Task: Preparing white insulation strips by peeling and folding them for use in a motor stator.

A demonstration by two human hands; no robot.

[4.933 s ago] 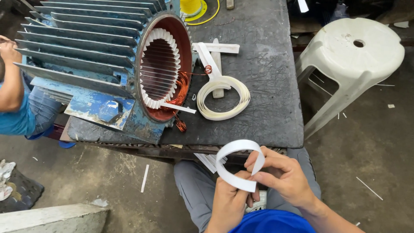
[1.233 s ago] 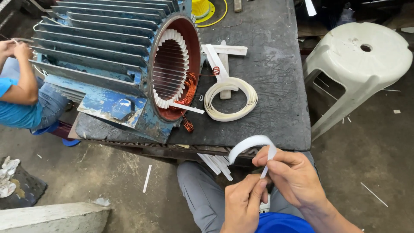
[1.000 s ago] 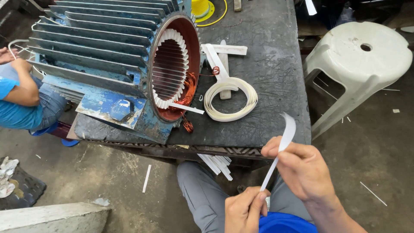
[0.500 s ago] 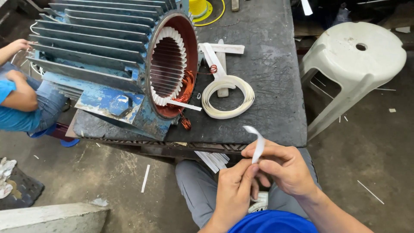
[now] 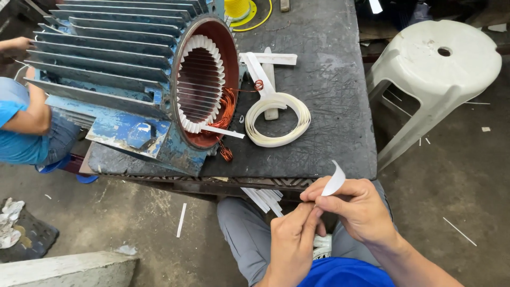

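Workshop, concrete floor (image 5: 467,175), dark worn workbench (image 5: 329,106) seen from above.

White paper strip (image 5: 334,182): short, curved, held in the air just off the near edge of the bench, over the person's lap. Right hand (image 5: 361,210) pinches its lower end between thumb and fingertips; the free end curls upward. Left hand (image 5: 292,244) meets the right from below, fingertips closed together at the same lower end of the strip. Both hands clamped on it, touching each other.

More white strips (image 5: 264,199) lie on the lap, just under the bench edge.

On the bench: coil of white strip material (image 5: 277,119) lying flat, with 2 white bars (image 5: 267,66) crossed behind it. To its left, a large blue finned motor stator (image 5: 122,74) on its side, open end towards the coil, white slot liners around the bore, copper winding wire (image 5: 227,109) spilling out at the lower rim. Yellow wire spool (image 5: 237,7) at the far edge.

White plastic stool (image 5: 441,69) to the right of the bench. Another person in a blue shirt (image 5: 18,127) at the left frame edge.
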